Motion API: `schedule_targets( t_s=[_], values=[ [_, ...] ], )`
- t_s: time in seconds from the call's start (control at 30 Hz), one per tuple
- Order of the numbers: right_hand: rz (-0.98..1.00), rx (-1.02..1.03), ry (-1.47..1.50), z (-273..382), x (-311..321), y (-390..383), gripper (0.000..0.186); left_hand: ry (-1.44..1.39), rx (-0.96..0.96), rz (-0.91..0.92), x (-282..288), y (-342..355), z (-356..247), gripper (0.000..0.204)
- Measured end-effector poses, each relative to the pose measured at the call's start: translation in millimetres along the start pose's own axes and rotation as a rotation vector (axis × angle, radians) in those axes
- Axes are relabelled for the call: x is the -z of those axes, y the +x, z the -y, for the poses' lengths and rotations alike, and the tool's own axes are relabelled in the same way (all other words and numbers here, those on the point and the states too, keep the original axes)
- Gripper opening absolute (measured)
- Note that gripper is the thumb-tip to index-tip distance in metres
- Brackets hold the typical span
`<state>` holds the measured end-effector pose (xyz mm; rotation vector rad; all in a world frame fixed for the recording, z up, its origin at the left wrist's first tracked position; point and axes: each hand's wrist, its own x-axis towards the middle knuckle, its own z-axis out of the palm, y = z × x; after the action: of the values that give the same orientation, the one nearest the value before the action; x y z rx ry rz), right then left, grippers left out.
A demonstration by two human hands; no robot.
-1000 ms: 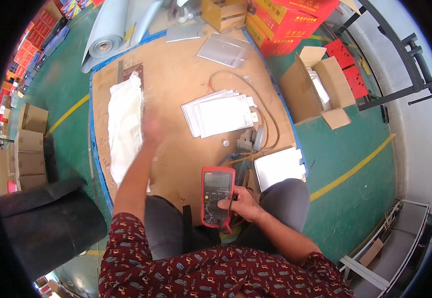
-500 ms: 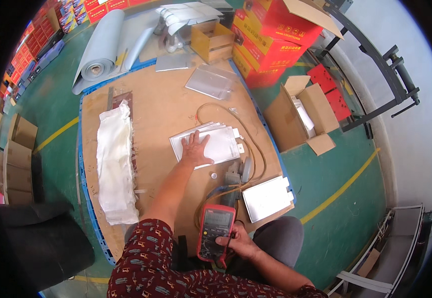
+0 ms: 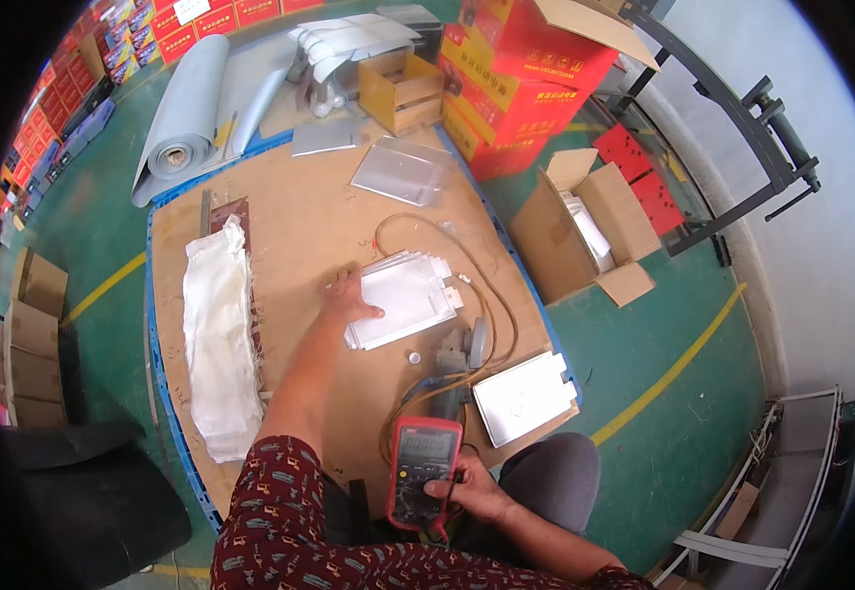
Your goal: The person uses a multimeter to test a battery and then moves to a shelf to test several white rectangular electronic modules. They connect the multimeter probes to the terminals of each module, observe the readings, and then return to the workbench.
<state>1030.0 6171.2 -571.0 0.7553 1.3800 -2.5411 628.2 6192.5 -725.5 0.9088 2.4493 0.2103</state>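
My left hand rests at the left edge of a fanned stack of flat silver pouch cells. Its fingers are spread apart, the thumb lying over the top cell. In my right hand is a red and grey multimeter, held near my lap with its screen facing up and the thumb on its front. Another silver pouch cell stack lies at the table's near right corner. Between the stacks sits a grey clamp-like tool with a tan cable looped around it.
A long white cloth lies along the left of the brown tabletop. Clear plastic sheets and a small wooden box are at the far side. An open carton and red boxes stand on the right.
My left hand has slid left from the top of the stack to its edge, and the cells sit differently fanned. My right hand still holds the multimeter. The whole view has shifted slightly.
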Motion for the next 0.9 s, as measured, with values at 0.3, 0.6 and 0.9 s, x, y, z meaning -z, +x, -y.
schedule_targets(
  t_s=[0.3, 0.6, 0.9],
  values=[
    [-0.027, 0.022, 0.055, 10, 1, 3, 0.037, 0.103, 0.053, -0.016, 9, 7, 8, 0.118],
    [-0.084, -0.063, 0.010, 15, 2, 2, 0.034, 0.014, -0.002, -0.004, 14, 16, 24, 0.113],
    [-0.098, -0.048, 0.118, 10, -2, 6, 0.035, 0.006, -0.056, -0.011, 33, 3, 21, 0.106]
  ],
)
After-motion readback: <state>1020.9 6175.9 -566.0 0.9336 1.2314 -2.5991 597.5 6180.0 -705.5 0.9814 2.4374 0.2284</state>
